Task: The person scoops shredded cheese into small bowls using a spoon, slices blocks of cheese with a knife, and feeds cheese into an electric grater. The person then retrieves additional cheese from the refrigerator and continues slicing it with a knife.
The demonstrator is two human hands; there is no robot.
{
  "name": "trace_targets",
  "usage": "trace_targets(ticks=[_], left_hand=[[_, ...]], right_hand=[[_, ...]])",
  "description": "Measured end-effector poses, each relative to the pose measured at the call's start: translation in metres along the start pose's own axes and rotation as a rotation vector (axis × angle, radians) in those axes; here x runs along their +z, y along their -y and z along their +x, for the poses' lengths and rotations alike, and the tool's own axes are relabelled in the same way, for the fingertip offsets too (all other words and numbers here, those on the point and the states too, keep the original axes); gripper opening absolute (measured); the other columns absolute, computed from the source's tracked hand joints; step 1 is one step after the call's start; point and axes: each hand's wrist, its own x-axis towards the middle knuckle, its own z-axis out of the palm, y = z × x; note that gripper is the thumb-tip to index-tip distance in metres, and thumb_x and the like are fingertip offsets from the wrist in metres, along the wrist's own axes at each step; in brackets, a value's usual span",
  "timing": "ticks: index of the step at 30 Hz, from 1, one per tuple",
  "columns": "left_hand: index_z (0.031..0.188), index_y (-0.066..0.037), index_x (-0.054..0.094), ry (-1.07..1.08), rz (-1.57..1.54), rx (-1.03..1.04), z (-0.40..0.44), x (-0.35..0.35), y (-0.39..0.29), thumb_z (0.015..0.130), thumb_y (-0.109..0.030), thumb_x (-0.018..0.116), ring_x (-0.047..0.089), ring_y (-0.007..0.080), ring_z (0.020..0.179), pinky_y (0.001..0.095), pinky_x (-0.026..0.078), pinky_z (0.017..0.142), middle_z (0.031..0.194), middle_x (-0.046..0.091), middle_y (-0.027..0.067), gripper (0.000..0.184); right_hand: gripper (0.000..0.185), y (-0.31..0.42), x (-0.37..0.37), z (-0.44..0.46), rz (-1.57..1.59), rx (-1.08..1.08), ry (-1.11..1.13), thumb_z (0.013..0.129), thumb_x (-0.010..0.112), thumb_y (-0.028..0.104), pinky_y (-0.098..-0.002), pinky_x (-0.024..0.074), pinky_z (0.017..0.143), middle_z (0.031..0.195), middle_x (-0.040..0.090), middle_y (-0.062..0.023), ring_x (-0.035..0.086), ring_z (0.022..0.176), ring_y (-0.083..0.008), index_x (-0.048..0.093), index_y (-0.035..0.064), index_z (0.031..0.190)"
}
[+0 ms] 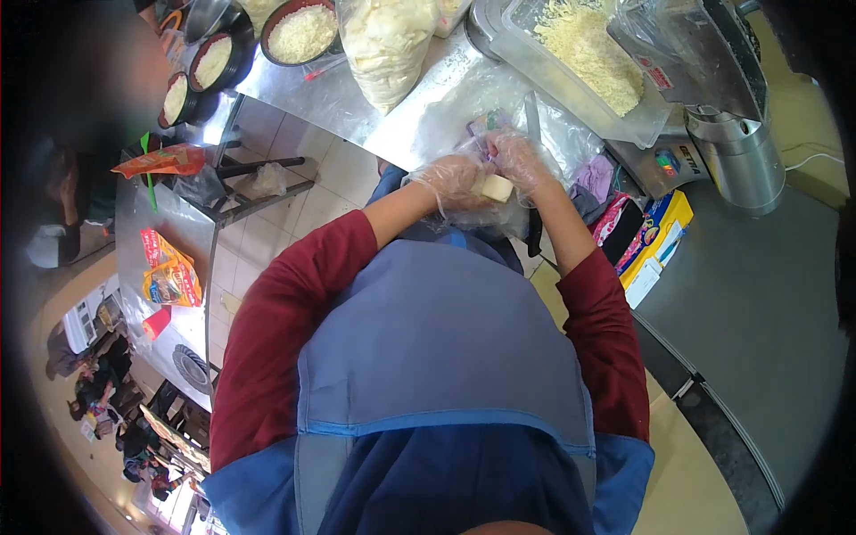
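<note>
**At one o'clock, gloved hands gathered round a pale block**

Near the edge of the steel table (446, 85), a smooth, cream-coloured rectangular block (497, 188) sat between the hands at one o'clock. The left hand (456, 178), in a clear, crinkled plastic glove, had its fingers bent round the block's left end and held it. The right hand (517, 159), gloved alike, curled in close on the other side; whether it also gripped the block, I could not tell. A purple-and-white wrapper (487, 123) showed just beyond the fingers, toward twelve.

The block's visible part was slightly longer crosswise, its long axis running from nine toward three with a slight dip to four; fingers hid the rest. Beside the right hand lay a knife (532, 114), blade to twelve, black handle to six, past the table's edge.

Two round dark bowls (336, 37) (234, 76), at eleven and between ten and eleven, held mounds of white shreds; a smaller bowl (185, 114) at ten held the same. Just short of twelve stood a bulging clear plastic bag (388, 53) packed with whitish pieces. At one o'clock, a translucent rectangular tub (644, 132) carried a loose, crumbly heap of pale yellow gratings (588, 58). Between two and three stood a shiny steel cylinder (738, 165); nearer three lay a crumpled lavender cloth (593, 178) and a yellow box (664, 234).
</note>
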Motion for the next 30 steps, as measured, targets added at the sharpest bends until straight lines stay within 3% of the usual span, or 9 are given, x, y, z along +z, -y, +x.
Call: trace_targets(ticks=[4,11,13,16,20,22,24,26,30], left_hand=[[0.118,-0.009,0.06,-0.112,-0.201,-0.015,0.002,0.0,0.015,0.08,-0.049,0.066,0.063,0.0325,0.099,0.0395,0.049,0.087,0.106,0.065,0.0189,0.055],[0.124,-0.004,0.056,-0.327,-0.797,-0.144,0.0,0.002,0.051,0.083,-0.042,0.069,0.064,0.0224,0.095,0.0341,0.05,0.085,0.105,0.067,0.0129,0.058],[0.121,-0.003,0.057,-0.414,-1.177,-0.156,-0.002,0.001,0.051,0.086,-0.032,0.07,0.064,0.0167,0.092,0.03,0.052,0.078,0.1,0.067,0.0087,0.048],[0.12,-0.001,0.057,-0.422,-1.319,-0.166,-0.013,-0.021,0.05,0.086,-0.033,0.07,0.064,0.0155,0.09,0.0285,0.052,0.076,0.1,0.066,0.0075,0.049],[0.119,0.0,0.058,-0.578,-1.164,0.086,-0.021,-0.063,0.032,0.087,-0.032,0.07,0.061,0.0128,0.092,0.0279,0.05,0.081,0.096,0.066,0.0044,0.046],[0.118,-0.001,0.059,-0.576,-1.142,0.155,-0.027,-0.104,0.009,0.085,-0.031,0.072,0.06,0.0118,0.094,0.0288,0.048,0.083,0.097,0.067,0.0045,0.046],[0.118,-0.002,0.059,-0.726,-0.723,0.388,-0.029,-0.141,-0.01,0.083,-0.028,0.073,0.062,0.0155,0.093,0.0311,0.049,0.084,0.102,0.066,0.0066,0.045],[0.118,-0.003,0.06,-0.761,-0.537,0.408,-0.038,-0.185,-0.046,0.084,-0.026,0.072,0.062,0.0189,0.095,0.0318,0.048,0.085,0.105,0.066,0.0084,0.043],[0.117,-0.001,0.06,-0.842,-0.135,0.503,-0.04,-0.253,-0.104,0.086,-0.025,0.07,0.06,0.0187,0.106,0.0324,0.049,0.084,0.113,0.064,0.0107,0.04]], right_hand=[[0.008,-0.016,0.004,-0.006,0.231,0.207,0.016,0.078,0.056,0.008,-0.0397,0.0465,0.069,0.078,0.059,-0.0194,0.059,0.075,-0.0339,0.057,0.0003,0.079],[0.007,-0.024,0.014,-0.016,0.184,0.111,-0.198,0.078,0.055,0.002,-0.0373,0.0478,0.065,0.077,0.06,-0.0166,0.061,0.072,-0.0255,0.06,0.001,0.084],[0.005,-0.018,0.009,-0.016,0.299,0.283,-0.142,0.079,0.058,0.003,-0.034,0.0484,0.064,0.076,0.061,-0.0111,0.06,0.07,-0.0192,0.061,0.002,0.083],[0.008,-0.005,-0.017,-0.02,0.546,0.545,-0.062,0.08,0.059,0.002,-0.031,0.0505,0.068,0.079,0.065,-0.0085,0.063,0.074,-0.0169,0.062,0.0016,0.087],[0.007,0.002,-0.06,-0.03,0.825,0.456,-0.077,0.084,0.063,0.01,-0.0267,0.0495,0.067,0.077,0.062,-0.0018,0.06,0.072,-0.0109,0.061,0.004,0.088],[0.009,0.037,-0.115,-0.038,1.004,0.232,-0.103,0.088,0.063,0.014,-0.0246,0.0472,0.07,0.08,0.058,0.0004,0.057,0.073,-0.0097,0.057,0.0067,0.09],[0.01,0.071,-0.178,-0.046,0.973,-0.01,-0.218,0.088,0.064,0.015,-0.0235,0.0461,0.07,0.083,0.058,-0.0003,0.055,0.076,-0.0083,0.057,0.0077,0.09],[0.011,0.093,-0.237,-0.053,0.768,-0.17,-0.397,0.088,0.065,0.016,-0.0246,0.0465,0.069,0.084,0.056,-0.0009,0.054,0.076,-0.0079,0.056,0.0087,0.091],[0.018,0.099,-0.327,-0.047,0.564,-0.195,-0.612,0.09,0.061,0.019,-0.0264,0.0473,0.077,0.091,0.064,-0.0022,0.059,0.084,-0.0131,0.062,0.0042,0.099]])
